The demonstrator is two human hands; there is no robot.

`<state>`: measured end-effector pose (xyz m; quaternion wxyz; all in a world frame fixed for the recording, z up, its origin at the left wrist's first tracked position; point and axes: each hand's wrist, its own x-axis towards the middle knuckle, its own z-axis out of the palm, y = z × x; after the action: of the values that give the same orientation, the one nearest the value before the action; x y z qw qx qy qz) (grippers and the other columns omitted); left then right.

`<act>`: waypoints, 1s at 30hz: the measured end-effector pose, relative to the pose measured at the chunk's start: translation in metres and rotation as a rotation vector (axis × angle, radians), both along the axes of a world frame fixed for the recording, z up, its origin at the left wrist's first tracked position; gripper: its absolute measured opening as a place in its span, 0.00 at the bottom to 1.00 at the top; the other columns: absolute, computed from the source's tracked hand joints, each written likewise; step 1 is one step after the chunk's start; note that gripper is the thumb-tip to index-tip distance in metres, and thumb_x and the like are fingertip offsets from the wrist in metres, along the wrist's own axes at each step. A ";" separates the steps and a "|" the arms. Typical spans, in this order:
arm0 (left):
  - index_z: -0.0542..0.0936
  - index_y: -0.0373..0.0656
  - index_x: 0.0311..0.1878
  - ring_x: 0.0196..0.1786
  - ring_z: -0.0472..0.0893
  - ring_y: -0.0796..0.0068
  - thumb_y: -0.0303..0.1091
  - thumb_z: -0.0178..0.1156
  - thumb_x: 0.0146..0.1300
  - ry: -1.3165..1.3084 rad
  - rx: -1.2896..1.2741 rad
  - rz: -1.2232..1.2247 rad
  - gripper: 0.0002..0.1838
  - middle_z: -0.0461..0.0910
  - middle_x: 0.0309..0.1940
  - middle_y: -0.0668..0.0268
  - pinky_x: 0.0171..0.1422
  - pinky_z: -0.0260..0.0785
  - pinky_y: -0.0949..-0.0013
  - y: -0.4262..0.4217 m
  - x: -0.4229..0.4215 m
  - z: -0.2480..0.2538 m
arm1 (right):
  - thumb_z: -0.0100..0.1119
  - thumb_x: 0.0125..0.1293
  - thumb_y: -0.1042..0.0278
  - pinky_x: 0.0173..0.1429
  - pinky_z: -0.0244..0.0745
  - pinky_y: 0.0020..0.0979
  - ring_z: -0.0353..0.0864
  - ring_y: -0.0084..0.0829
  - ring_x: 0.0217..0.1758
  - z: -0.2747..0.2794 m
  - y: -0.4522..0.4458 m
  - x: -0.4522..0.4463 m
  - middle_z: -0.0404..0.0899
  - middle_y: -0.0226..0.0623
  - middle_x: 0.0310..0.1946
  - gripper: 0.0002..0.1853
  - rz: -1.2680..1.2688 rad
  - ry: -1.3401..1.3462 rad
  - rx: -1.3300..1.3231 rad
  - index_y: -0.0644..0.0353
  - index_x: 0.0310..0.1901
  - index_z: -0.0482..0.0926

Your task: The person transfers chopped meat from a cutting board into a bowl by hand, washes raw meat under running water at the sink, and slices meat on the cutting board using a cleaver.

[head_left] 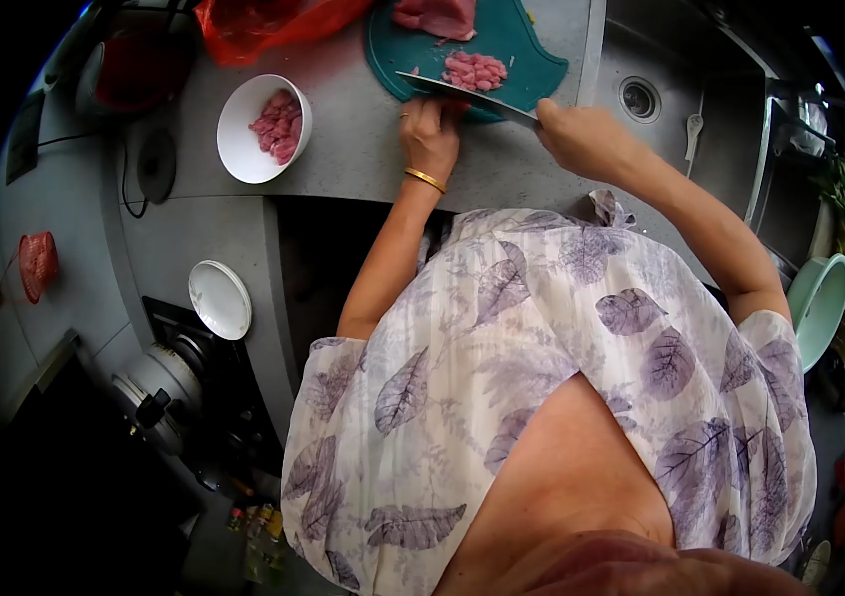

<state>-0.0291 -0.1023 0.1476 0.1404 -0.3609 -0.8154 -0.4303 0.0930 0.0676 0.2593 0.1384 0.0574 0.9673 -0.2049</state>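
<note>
My right hand [581, 139] is closed round the handle of a wide-bladed kitchen knife [482, 101]. The blade reaches leftward over the near part of a green cutting board [392, 55]. At the board's near edge, just below the blade, my left hand [429, 134] has its fingers curled. A bit of reddish meat [456, 109] shows beside those fingers, and the fingertips are partly hidden by the knife. Beyond the blade lies a small heap of sliced pink meat [473, 71]. A larger piece of raw meat [436, 17] rests at the board's far side.
Left of the board stands a white bowl [233, 129] with meat slices in it. A red plastic bag [273, 28] lies behind it. The sink [651, 55] is at the right, with a pale green basin [820, 310] nearer me. A white plate [221, 300] and a pot [159, 382] are at left.
</note>
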 end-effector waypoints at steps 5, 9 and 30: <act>0.78 0.41 0.28 0.32 0.75 0.54 0.25 0.59 0.51 0.035 -0.017 -0.048 0.01 0.77 0.26 0.58 0.40 0.67 0.59 0.000 -0.004 -0.001 | 0.48 0.63 0.64 0.33 0.72 0.49 0.78 0.55 0.28 -0.034 -0.015 -0.039 0.77 0.53 0.24 0.11 0.006 0.164 -0.055 0.66 0.35 0.66; 0.78 0.41 0.29 0.32 0.75 0.54 0.25 0.58 0.50 -0.005 -0.034 -0.076 0.02 0.76 0.26 0.58 0.40 0.67 0.59 -0.001 -0.003 0.010 | 0.48 0.63 0.64 0.33 0.74 0.48 0.79 0.54 0.29 -0.042 -0.018 -0.050 0.78 0.54 0.25 0.11 0.018 0.253 -0.070 0.65 0.34 0.67; 0.78 0.41 0.30 0.30 0.76 0.55 0.26 0.64 0.49 0.026 0.053 -0.017 0.05 0.76 0.28 0.58 0.36 0.69 0.61 0.013 0.000 -0.004 | 0.47 0.66 0.62 0.30 0.69 0.49 0.76 0.54 0.26 0.001 0.013 -0.016 0.75 0.51 0.21 0.11 0.073 0.095 0.069 0.63 0.36 0.65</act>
<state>-0.0295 -0.0894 0.1439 0.1570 -0.3695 -0.7988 -0.4480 0.0773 0.0803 0.2606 0.0975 0.0169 0.9807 -0.1688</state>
